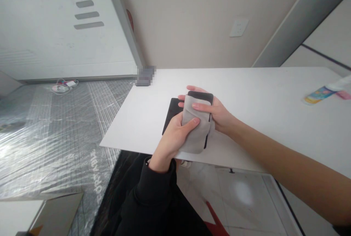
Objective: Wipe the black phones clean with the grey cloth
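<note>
In the head view, a black phone-like slab [200, 95] with rounded corners is held over the white table. A soft, creased light grey cloth [195, 133] lies over most of its face; whether it is a loose sheet or a pouch I cannot tell. My right hand [219, 113] grips the slab from the right, thumb on the cloth, fingers behind and showing past the left edge. My left hand [175, 130] closes on the cloth from the lower left, thumb pressed on its face. A flat black rectangular thing [170, 113] lies just left, partly hidden by my left hand.
The white table [137, 126] runs along the wall. A bottle with a colourful label [319, 95] lies at the right beside a pink thing [344, 95]. A blurred grey object [145, 76] sits at the back left corner. Plastic-wrapped flooring [68, 126] stretches left.
</note>
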`<state>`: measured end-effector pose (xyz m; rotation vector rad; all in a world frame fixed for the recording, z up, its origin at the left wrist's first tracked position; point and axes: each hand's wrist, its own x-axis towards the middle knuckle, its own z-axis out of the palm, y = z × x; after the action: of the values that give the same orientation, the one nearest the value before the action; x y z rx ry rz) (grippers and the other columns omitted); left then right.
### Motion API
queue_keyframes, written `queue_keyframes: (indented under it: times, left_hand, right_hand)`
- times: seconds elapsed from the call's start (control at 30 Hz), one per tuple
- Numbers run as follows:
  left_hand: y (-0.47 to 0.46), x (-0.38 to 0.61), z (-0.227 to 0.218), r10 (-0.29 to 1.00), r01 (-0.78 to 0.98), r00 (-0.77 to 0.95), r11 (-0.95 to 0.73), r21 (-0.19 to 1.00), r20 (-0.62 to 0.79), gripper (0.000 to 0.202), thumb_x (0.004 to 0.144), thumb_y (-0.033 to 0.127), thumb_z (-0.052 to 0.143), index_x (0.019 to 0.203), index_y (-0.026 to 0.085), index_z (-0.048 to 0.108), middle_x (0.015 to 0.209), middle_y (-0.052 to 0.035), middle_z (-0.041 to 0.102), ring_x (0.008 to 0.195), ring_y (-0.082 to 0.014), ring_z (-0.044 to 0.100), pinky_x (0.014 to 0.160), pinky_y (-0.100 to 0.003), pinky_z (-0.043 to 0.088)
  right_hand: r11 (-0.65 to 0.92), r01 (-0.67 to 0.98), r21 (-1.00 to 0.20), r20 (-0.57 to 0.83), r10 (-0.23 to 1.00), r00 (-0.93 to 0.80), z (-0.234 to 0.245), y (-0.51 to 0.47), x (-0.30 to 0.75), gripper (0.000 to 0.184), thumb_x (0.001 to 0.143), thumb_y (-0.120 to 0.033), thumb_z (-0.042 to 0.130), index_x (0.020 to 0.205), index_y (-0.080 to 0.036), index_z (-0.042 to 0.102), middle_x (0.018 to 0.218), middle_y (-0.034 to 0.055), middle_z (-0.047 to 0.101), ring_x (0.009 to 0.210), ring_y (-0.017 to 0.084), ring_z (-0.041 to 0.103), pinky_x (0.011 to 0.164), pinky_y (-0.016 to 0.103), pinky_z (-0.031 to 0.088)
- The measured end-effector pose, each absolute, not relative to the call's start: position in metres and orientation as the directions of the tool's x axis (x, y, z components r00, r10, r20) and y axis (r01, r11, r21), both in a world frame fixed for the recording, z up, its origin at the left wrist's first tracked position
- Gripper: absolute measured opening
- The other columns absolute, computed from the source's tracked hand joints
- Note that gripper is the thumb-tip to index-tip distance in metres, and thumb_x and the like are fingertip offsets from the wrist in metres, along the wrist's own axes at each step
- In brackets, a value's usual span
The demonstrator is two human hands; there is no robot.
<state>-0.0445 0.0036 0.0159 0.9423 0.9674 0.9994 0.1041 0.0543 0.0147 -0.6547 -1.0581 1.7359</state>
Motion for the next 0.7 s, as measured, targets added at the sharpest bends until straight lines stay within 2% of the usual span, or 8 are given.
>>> queue_keyframes:
  times: [0.13,0.23,0.37,0.43,0.5,0.57,0.7]
  left_hand:
    - [0.009,-0.049,0.012,0.962,0.019,0.219,0.165,0.986,-0.166,0.024,0.086,0.039,0.072,0.095,0.017,0.069,0.090,-0.0025,0.072,0.080,-0.0169,0.063,0.074,-0.029,0.048]
    - [0.011,-0.051,0.013,0.958,0.128,0.223,0.155,0.979,-0.181,0.028,0.085,0.043,0.072,0.096,0.017,0.068,0.092,-0.0037,0.072,0.081,-0.0182,0.063,0.072,-0.030,0.046]
    - [0.008,-0.053,0.019,0.966,0.164,0.191,0.141,0.976,-0.172,0.031,0.085,0.043,0.071,0.103,0.017,0.068,0.097,-0.0050,0.073,0.085,-0.0199,0.064,0.072,-0.030,0.045]
    - [0.006,-0.055,0.025,0.978,0.239,0.150,0.106,0.965,-0.145,0.031,0.085,0.043,0.070,0.100,0.017,0.068,0.094,-0.0052,0.073,0.083,-0.0209,0.064,0.071,-0.031,0.044]
    - [0.004,-0.058,0.030,0.988,0.354,0.109,0.061,0.933,-0.106,0.029,0.086,0.043,0.068,0.098,0.017,0.069,0.091,-0.0054,0.072,0.082,-0.0220,0.063,0.071,-0.033,0.044]
    - [0.002,-0.061,0.034,0.993,0.453,0.086,0.032,0.891,-0.079,0.026,0.087,0.040,0.067,0.098,0.016,0.070,0.090,-0.0055,0.072,0.080,-0.0225,0.062,0.071,-0.034,0.043]
    - [0.001,-0.063,0.035,0.992,0.474,0.087,0.038,0.880,-0.090,0.027,0.087,0.039,0.067,0.100,0.016,0.071,0.090,-0.0057,0.073,0.080,-0.0226,0.063,0.071,-0.034,0.043]
  right_hand:
    - [-0.075,-0.485,-0.872,0.057,0.966,-0.251,0.009,0.057,0.099,0.052,0.078,-0.027,0.081,0.124,-0.029,0.057,0.114,0.0036,0.081,0.107,0.028,0.077,0.105,0.054,0.058]
    - [-0.071,-0.531,-0.845,0.031,0.983,-0.182,0.004,0.059,0.097,0.045,0.080,-0.026,0.073,0.121,-0.029,0.055,0.110,0.0025,0.082,0.105,0.027,0.078,0.103,0.053,0.059]
    - [-0.074,-0.537,-0.840,0.035,0.981,-0.189,0.004,0.064,0.100,0.044,0.075,-0.023,0.072,0.117,-0.027,0.059,0.111,0.0030,0.082,0.105,0.026,0.077,0.102,0.050,0.059]
    - [-0.078,-0.508,-0.858,0.046,0.973,-0.227,0.005,0.067,0.103,0.043,0.076,-0.029,0.076,0.117,-0.026,0.063,0.111,0.0044,0.081,0.104,0.026,0.077,0.100,0.048,0.059]
    - [-0.081,-0.445,-0.892,0.045,0.963,-0.265,0.005,0.071,0.107,0.043,0.078,-0.042,0.081,0.115,-0.025,0.068,0.105,0.0048,0.080,0.098,0.026,0.076,0.094,0.043,0.060]
    - [-0.060,-0.348,-0.935,0.038,0.962,-0.269,0.004,0.073,0.109,0.047,0.076,-0.054,0.084,0.111,-0.025,0.071,0.097,0.0037,0.078,0.088,0.023,0.073,0.081,0.037,0.059]
    - [0.059,-0.131,-0.990,0.090,0.963,-0.253,0.000,0.076,0.112,0.039,0.076,-0.057,0.086,0.092,-0.023,0.073,0.083,0.0009,0.069,0.071,0.017,0.061,0.059,0.028,0.047]
